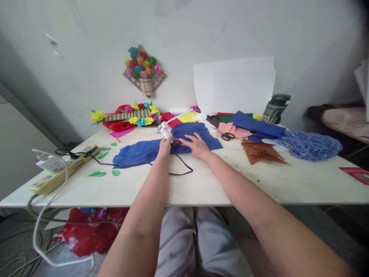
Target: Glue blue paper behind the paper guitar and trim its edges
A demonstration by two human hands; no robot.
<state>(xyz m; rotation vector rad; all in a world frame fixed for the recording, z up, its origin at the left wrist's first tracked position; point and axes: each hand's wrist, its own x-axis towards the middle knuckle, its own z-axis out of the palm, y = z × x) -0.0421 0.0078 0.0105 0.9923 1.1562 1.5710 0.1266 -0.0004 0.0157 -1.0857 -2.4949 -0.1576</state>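
My left hand [165,147] is wrapped around a white glue gun [165,130] above the middle of the table. A long translucent glue stick [182,114] juts from it toward the upper right, and a black cord [184,164] loops below. Close by, my right hand [197,146] lies with its fingers spread over a wrinkled dark blue sheet [213,143], which could be crepe paper or cloth. The blue piece on the left [135,153] runs under my left hand. The gun's nozzle and what it touches are hard to make out.
A yellow power strip [65,169] and green paper leaves [99,174] are at left. Behind lies a flower-trimmed woven piece [127,116]. To the right are scissors [227,135], brown paper [261,151], a blue yarn bundle [314,145] and a dark green bottle [276,109].
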